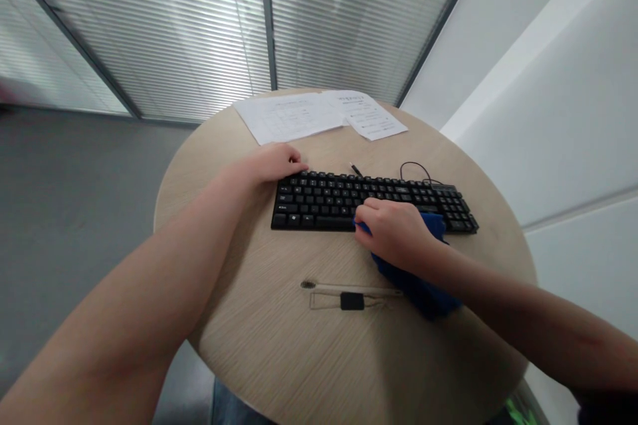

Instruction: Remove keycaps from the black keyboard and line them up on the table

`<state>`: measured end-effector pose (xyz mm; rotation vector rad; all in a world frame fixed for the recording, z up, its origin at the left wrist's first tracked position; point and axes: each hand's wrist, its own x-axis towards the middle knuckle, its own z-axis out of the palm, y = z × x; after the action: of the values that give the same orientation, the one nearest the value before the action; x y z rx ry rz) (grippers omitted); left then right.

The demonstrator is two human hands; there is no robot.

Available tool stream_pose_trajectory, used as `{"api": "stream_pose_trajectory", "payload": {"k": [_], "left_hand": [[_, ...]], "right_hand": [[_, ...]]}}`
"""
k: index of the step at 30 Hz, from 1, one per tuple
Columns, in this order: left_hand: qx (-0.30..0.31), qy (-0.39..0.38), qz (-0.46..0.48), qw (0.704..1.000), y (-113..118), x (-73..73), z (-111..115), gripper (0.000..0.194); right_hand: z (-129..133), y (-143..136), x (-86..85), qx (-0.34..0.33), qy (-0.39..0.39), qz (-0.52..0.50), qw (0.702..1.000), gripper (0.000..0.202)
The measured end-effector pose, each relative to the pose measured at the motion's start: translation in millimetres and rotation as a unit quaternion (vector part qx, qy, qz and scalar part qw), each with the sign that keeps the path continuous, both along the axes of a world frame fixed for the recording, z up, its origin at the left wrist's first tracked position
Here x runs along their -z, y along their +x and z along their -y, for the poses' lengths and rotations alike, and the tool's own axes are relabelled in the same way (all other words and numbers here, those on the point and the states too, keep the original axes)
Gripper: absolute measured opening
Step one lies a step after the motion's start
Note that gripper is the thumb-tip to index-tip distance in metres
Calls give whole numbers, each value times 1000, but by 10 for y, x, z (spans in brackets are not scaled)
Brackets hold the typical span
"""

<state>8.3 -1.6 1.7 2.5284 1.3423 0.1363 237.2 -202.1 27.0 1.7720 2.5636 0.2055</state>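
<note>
so the right hand (393,231) is bunched up around a blue cloth (423,285), fingers curled tight on it, and it's pressed onto the front edge of the black keyboard (349,202), roughly mid-right of the board. The left hand (276,163) is lying flat-ish at the keyboard's far-left corner, fingers relaxed and resting on the edge, not gripping anything, just pinning the board down by the look of it

If you're wiping keys like this, my two cents: keep that left hand planted so the board doesn't skate on the round wooden table (259,319), and drag the cloth along the rows rather than scrubbing across them, light pressure so keys don't pop. Most of the cloth trails off behind the hand toward 5 o'clock, so I'd fold it tighter for a cleaner wiping face

Layout-wise: keyboard sits dead centre of the table, between the two hands. From the right hand, the left hand is out at about 10 o'clock, well apart. A clear flat thing with a black patch (351,300), can't tell exactly what, lies near at 7 o'clock from the right hand. Two paper sheets (319,116) sit at 12 o'clock past the keyboard, and the keyboard's cable (416,169) loops just behind its right half
</note>
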Motion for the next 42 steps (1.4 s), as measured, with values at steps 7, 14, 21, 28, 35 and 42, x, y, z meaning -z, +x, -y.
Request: {"api": "stream_pose_trajectory", "payload": {"k": [7, 14, 21, 28, 35, 42], "left_hand": [[3, 2, -12, 1000, 4, -5, -2, 41], [16, 5, -7, 1000, 0, 2, -18, 41], [12, 11, -8, 1000, -5, -28, -4, 42], [-18, 2, -9, 1000, -16, -41, 30, 45], [-26, -62, 47, 997, -93, -61, 19, 46], [-26, -74, 46, 996, -144, -88, 1, 46]], "right_hand": [[-19, 44, -2, 5, 13, 4, 1000, 18], [-45, -6, 23, 9, 10, -12, 1000, 19], [62, 331, 19, 31, 43, -65, 996, 18], [-5, 611, 65, 23, 110, -266, 957, 14], [-13, 672, 228, -40, 105, -313, 943, 15], [-24, 661, 233, -74, 79, -240, 965, 14]]}}
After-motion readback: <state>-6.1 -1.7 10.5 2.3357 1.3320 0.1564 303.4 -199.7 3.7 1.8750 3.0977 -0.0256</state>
